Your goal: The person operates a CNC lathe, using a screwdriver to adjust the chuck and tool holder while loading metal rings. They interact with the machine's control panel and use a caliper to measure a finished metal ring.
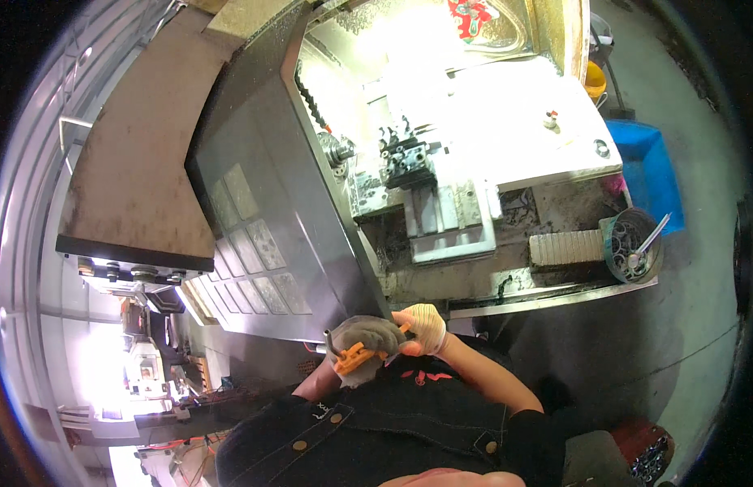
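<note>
My left hand (366, 341), in a grey, soiled glove, is closed around an orange hand tool (353, 358) in front of my chest. A short grey metal rod (328, 339) sticks up beside this hand; whether it belongs to the tool I cannot tell. My right hand (423, 329) wears a cream knit glove with bare fingertips showing. Its fingers are closed at a small orange and black end (406, 331) next to the left glove, which looks like part of the same tool. Both hands are by the lower corner of the dark machine door (287, 195).
Beyond the door is an open lathe with a chuck (336, 150) and a tool post (407, 162), brightly lit. On its front ledge stand a round bin (612, 252) of metal rings and a ribbed block (565, 249). A blue tub (648, 166) sits at the right.
</note>
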Demonstrator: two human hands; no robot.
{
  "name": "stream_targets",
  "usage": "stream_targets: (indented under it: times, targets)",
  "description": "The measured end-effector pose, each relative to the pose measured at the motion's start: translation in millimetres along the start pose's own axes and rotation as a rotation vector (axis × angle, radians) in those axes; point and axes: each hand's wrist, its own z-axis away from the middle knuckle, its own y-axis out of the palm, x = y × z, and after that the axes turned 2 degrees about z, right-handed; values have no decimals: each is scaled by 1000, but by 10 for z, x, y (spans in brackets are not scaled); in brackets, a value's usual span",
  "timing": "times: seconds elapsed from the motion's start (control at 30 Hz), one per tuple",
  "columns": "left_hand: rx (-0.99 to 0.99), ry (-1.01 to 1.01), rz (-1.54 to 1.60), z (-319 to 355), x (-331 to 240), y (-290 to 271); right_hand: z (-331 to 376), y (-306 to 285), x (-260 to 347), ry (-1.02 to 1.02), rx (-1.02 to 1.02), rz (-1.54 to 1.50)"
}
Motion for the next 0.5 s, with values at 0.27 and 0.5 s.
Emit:
stream_targets:
  times: [0.27,0.5]
  targets:
    - [-127,110,111,18,-87,-123,-146,336,-14,37,42,-6]
    - [-232,62,135,392,39,-271,-246,535,3,33,11,-57]
